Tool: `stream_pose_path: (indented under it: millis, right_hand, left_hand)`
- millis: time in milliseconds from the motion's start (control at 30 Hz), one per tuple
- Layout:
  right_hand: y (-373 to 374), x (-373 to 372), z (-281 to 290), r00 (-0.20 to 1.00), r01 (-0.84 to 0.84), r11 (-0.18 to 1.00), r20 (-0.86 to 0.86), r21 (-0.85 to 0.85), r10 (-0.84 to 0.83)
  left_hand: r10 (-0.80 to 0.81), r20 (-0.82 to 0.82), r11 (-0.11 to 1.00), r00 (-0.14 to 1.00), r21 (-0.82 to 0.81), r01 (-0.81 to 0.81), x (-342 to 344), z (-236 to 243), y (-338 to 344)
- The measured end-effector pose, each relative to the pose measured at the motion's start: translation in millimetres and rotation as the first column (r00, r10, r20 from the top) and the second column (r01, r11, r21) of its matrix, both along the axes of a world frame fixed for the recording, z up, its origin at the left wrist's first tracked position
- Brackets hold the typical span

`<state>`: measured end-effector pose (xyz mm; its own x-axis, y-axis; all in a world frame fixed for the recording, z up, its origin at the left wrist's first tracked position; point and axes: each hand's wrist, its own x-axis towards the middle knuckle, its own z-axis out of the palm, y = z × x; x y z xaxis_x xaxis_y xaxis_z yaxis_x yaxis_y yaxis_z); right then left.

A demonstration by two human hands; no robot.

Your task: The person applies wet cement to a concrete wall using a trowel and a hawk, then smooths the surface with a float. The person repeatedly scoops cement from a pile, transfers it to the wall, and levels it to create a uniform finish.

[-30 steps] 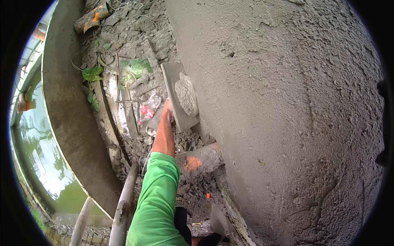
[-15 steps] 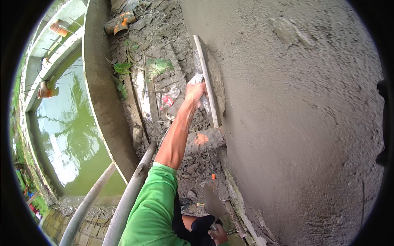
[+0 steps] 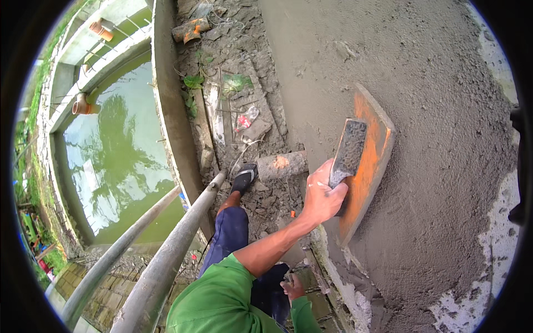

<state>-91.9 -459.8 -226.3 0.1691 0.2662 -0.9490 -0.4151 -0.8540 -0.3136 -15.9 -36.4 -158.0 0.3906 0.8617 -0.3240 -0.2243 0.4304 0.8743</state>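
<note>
My left hand point(image 3: 325, 195) is wrapped round the grey, mortar-caked handle of a plastering float point(image 3: 371, 158). The float's orange back faces me, and its far side lies against or close to the wet grey mortar on the wall point(image 3: 438, 183); the contact itself is hidden. Low in the view, beside my dark trousers, my right hand point(image 3: 293, 288) is closed on a trowel point(image 3: 288, 276). Only its handle end shows plainly; the blade blends into the ground behind it.
Two poles point(image 3: 166, 261) slant up from the lower left. Beyond a concrete wall point(image 3: 176, 111) lies a pool of green water point(image 3: 119, 161). Between the walls, a mortar-covered pipe point(image 3: 282, 165), planks and rubble lie on muddy ground, near my shoe point(image 3: 244, 176). Pale uncoated patches edge the wall at right.
My left hand has brought the float back from farther along the wall, nearer and to the right, and its orange back has turned into view. My shoe and leg now show.
</note>
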Motion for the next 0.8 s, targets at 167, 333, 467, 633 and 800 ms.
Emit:
stream_pose_path:
  millis: [167,333,467,633,800]
  right_hand:
    - [31.7,-2.5,10.2,0.997,-0.058,0.998,-0.05,-0.019,0.057]
    - [19.9,-12.0,0.7,0.996,-0.052,0.998,-0.07,-0.03,0.05]
    - [45.8,-5.6,0.6,0.996,-0.033,0.994,-0.091,-0.104,0.024]
    - [54.2,8.3,-16.4,0.977,0.065,0.99,-0.196,-0.125,-0.088]
    - [60.3,10.6,-22.4,0.989,0.018,0.99,-0.141,-0.14,-0.038]
  left_hand:
    - [0.099,0.174,0.97,0.98,-0.238,-0.056,-36.2,-0.2,-13.1]
    - [0.324,0.192,0.87,0.926,-0.445,-0.212,-55.9,-103.8,51.9]
    - [0.327,0.164,0.864,0.931,-0.452,-0.223,-51.4,-209.7,146.3]
    - [0.251,0.129,0.891,0.959,-0.419,-0.176,-20.5,-297.4,242.8]
    - [0.127,0.006,0.951,0.992,-0.284,-0.12,22.1,-320.8,270.8]
